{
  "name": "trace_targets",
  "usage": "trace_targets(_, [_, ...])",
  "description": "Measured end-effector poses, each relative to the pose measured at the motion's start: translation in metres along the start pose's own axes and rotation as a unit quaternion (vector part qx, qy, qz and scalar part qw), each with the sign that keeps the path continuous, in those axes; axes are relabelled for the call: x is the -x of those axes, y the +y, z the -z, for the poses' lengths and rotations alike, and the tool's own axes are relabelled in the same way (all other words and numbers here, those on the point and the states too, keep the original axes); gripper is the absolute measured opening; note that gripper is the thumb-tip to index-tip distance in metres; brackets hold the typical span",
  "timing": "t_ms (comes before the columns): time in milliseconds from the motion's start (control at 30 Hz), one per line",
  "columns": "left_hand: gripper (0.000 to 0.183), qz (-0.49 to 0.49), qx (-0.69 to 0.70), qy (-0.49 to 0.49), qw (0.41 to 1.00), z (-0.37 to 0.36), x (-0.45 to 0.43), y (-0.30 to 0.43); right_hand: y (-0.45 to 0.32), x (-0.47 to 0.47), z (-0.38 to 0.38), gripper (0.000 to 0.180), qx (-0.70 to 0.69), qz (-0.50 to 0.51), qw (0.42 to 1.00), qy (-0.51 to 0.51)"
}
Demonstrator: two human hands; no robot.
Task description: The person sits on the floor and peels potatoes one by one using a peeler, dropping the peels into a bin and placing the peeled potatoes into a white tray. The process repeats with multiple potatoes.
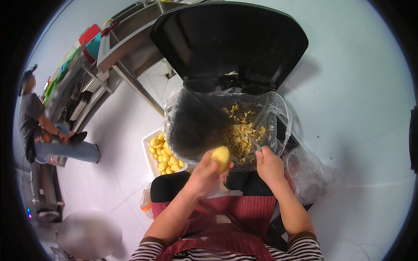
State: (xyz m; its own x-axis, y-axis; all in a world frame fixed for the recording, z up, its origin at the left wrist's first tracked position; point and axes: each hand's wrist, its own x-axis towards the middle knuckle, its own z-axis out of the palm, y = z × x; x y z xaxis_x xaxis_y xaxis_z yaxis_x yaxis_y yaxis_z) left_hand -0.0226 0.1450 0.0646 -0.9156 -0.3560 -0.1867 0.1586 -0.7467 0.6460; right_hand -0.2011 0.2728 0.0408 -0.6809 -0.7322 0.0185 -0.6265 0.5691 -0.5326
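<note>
My left hand [204, 174] grips a peeled yellow potato [221, 156] above the near edge of a black bin. Off to its right, my right hand [270, 164] is closed around a slim metal tool [253, 142], a peeler or a small knife; its exact kind is unclear. The tool points up and left, apart from the potato. A clear plastic bag [283, 111] lines the bin, with a heap of potato peelings [243, 135] inside it. The bin's black lid [228, 45] stands raised at the far side.
Left of the bin, a white container [147, 156] holds several peeled potatoes [165, 157]. Bagged items [307, 176] lie on the right. A stainless steel table [130, 49] stands beyond, with cutting boards [91, 40] on a rack. At far left, a person [36, 127] sits.
</note>
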Motion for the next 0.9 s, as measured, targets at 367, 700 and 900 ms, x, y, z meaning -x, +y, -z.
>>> trace_targets(367, [0.057,0.001,0.058,0.046,0.997,0.001,-0.012,0.005,-0.019,0.011,-0.005,0.024,-0.236,0.049,0.967,0.079])
trace_targets(700, [0.057,-0.026,0.059,0.05,0.997,0.006,-0.008,0.0,-0.024,0.01,0.013,0.019,0.006,0.149,0.98,0.132])
trace_targets(900, [0.061,-0.023,-0.035,0.048,0.998,-0.004,-0.003,-0.003,-0.044,0.03,0.016,0.016,-0.11,0.189,0.973,0.077])
